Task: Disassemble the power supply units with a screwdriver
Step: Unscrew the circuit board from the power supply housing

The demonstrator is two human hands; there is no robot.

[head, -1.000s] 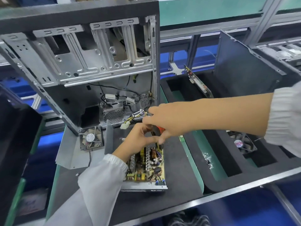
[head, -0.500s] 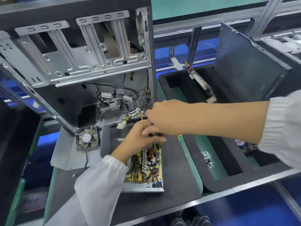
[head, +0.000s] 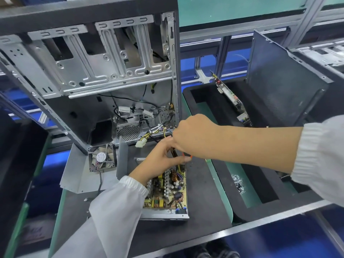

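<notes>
Two hands meet above the opened power supply unit [head: 167, 190], right hand [head: 193, 135] gripping a screwdriver [head: 187, 155], left hand [head: 163, 159] pinching it.

An opened power supply unit [head: 168, 190] is seen lying on a black mat [head: 202, 202] before an empty computer case [head: 104, 71]. A screwdriver [head: 187, 155], orange at the handle, is gripped by the right hand [head: 193, 135] above the exposed circuit board. It is touched by the left hand [head: 162, 161].

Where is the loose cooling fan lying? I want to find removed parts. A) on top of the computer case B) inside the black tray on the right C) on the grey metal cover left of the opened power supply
C: the fan lies on the bent grey metal cover, left of the opened power supply.
</notes>
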